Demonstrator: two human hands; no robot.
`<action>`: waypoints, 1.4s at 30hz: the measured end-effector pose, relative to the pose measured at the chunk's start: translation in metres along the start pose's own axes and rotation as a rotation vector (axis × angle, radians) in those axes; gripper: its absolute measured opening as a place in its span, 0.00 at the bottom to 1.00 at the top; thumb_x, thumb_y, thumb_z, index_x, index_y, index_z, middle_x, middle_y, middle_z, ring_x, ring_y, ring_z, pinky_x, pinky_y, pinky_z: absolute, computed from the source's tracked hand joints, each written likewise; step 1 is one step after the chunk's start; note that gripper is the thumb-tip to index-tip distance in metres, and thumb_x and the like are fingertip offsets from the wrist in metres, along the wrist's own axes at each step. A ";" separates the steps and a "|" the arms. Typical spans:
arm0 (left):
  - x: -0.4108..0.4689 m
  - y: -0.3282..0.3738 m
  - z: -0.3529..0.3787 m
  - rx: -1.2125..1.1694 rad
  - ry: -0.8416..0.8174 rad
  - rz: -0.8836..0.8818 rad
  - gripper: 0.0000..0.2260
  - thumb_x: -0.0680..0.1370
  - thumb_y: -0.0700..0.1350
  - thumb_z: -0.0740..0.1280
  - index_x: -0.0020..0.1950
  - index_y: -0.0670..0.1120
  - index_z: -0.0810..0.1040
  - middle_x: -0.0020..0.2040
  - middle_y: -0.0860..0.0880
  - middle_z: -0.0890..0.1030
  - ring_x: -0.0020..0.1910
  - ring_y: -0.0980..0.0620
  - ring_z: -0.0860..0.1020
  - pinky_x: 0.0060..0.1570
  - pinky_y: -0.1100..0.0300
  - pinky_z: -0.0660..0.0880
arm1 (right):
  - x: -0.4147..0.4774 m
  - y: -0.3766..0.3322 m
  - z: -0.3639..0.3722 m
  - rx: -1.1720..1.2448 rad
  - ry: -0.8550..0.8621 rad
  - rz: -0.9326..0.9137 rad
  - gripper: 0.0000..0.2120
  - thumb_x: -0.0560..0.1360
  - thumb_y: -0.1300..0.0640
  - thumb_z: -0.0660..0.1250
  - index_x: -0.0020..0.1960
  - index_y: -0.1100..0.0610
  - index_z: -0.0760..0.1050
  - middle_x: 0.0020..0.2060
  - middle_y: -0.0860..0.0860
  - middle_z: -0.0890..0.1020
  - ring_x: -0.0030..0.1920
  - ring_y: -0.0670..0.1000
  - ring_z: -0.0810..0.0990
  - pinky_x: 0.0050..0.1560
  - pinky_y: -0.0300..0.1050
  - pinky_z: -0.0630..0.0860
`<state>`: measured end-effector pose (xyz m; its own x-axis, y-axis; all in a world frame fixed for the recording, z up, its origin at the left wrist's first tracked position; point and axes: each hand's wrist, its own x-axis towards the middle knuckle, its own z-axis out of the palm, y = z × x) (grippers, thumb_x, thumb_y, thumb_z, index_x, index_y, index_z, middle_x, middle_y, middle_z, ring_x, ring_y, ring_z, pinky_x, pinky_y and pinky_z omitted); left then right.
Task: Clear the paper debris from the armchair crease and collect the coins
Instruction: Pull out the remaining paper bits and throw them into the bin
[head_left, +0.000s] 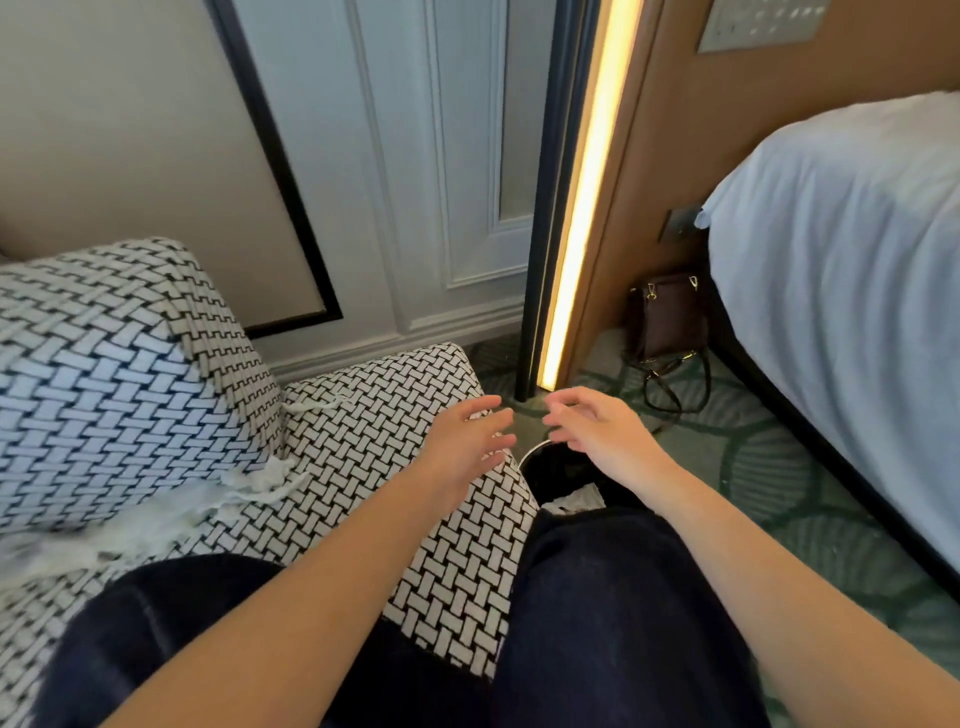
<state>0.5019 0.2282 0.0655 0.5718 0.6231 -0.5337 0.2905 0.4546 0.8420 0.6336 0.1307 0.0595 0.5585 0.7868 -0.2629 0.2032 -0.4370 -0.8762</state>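
Paper debris (244, 491) in armchair (363, 441) crease, well left of both hands' fingers (480, 408).

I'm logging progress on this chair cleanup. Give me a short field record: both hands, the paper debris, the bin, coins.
left hand: open, empty, over the armchair seat corner
right hand: open, empty, above the bin
paper debris: white shreds lying along the armchair crease
bin: dark, on the floor beside the armchair
coins: none visible
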 end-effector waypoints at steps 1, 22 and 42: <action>-0.006 0.004 -0.005 -0.007 -0.003 0.011 0.16 0.77 0.41 0.67 0.64 0.47 0.74 0.57 0.46 0.80 0.54 0.50 0.80 0.54 0.57 0.76 | -0.002 -0.009 0.004 -0.010 -0.010 -0.019 0.09 0.79 0.52 0.61 0.56 0.50 0.75 0.49 0.48 0.82 0.48 0.45 0.82 0.59 0.46 0.75; -0.279 -0.049 -0.279 -0.081 0.738 0.481 0.08 0.79 0.46 0.63 0.54 0.53 0.79 0.51 0.54 0.83 0.51 0.52 0.81 0.55 0.56 0.74 | -0.138 -0.178 0.237 -0.052 -0.564 -0.560 0.06 0.78 0.51 0.61 0.50 0.42 0.76 0.45 0.44 0.83 0.47 0.43 0.82 0.57 0.49 0.76; -0.348 -0.237 -0.287 -0.325 1.422 0.112 0.11 0.75 0.37 0.65 0.55 0.50 0.78 0.50 0.54 0.81 0.48 0.60 0.77 0.41 0.67 0.69 | -0.221 -0.095 0.390 -1.103 -1.237 -1.081 0.26 0.79 0.43 0.56 0.71 0.29 0.47 0.77 0.48 0.50 0.75 0.55 0.54 0.70 0.57 0.57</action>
<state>0.0137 0.0861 0.0296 -0.7004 0.6660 -0.2567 0.0039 0.3632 0.9317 0.1770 0.1686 0.0434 -0.7860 0.4711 -0.4003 0.6098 0.6973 -0.3767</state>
